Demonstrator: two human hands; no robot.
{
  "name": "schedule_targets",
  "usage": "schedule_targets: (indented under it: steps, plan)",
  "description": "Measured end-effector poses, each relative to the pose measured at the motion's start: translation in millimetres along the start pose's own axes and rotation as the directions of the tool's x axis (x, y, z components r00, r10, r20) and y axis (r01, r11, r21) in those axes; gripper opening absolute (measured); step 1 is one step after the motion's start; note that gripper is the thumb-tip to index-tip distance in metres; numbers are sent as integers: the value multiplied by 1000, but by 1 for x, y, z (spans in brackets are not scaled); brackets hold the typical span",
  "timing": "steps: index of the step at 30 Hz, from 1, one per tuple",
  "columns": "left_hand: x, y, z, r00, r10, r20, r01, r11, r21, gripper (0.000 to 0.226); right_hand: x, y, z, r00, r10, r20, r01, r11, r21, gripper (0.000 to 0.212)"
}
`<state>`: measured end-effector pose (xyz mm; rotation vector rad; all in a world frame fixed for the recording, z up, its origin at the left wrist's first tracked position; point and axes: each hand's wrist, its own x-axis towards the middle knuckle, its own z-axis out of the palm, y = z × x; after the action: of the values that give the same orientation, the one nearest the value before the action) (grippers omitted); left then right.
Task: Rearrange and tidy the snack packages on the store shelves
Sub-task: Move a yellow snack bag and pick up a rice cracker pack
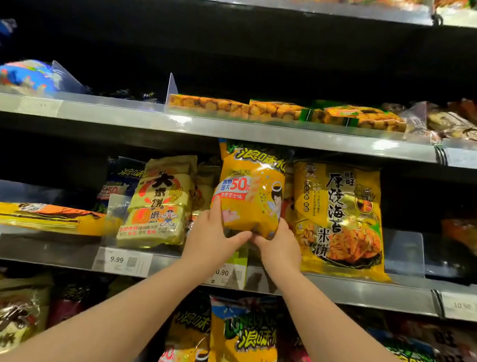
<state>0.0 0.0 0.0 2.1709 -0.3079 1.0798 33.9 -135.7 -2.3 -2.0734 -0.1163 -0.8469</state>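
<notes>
Both hands, L & R, grip upright orange snack bag btm.

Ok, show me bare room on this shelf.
Free: the dark gap right of the big yellow bag, up to the orange pack. Crowded: between the pale pack and that bag, where left hand and right hand grip the snack bag.

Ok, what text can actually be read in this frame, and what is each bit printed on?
"50%": orange bag, held by left hand and right hand.
"厚燒海苔 米饼": yellow bag to its right.
"大米饼": pale pack to its left.
"9.99": price tag on shelf edge.
"10.90": right price tag, blurry.
"LONELY": bag on lower shelf.
Other print is too small or blurred.
</notes>
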Motion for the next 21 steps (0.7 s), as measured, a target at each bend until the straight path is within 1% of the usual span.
schedule_targets:
  steps: [2,4,6,7,9,12,14,16,19,21]
  plan:
    - [0,3,-2,1000,1,15,-1,1000,-6,93,-3,1,0,996,-55,-68,55,998,-15,56]
    - [-4,6,-7,1000,10,7,-10,1000,-1,91,-11,2,0,988,-105,-117,105,994,-7,44]
    - [-7,13,-11,999,26,-27,-27,999,-41,90,-19,-3,-3,978,-131,-161,144,987,72,31]
    - [-9,15,-14,999,25,-46,-29,997,-73,90,-22,-7,-6,972,-144,-184,170,977,132,28]
    - [-13,21,-20,995,31,-95,-41,994,-102,88,-31,-15,-15,966,-157,-204,199,957,210,32]
    - [-28,30,-31,992,-12,-127,-9,985,-170,85,-50,-17,-28,965,-166,-204,212,950,228,46]
    - [-38,32,-40,991,-92,-102,62,963,-262,88,-65,-13,-35,963,-173,-207,217,953,212,48]
    - [-48,32,-48,981,-194,-26,173,922,-345,92,-83,-7,-39,964,-182,-192,219,957,191,48]
    - [-69,33,-57,954,-285,94,299,881,-365,93,-116,-4,-45,965,-217,-147,239,958,159,46]
    - [-84,34,-60,947,-294,132,322,862,-392,93,-138,-3,-47,962,-231,-146,253,955,158,45]
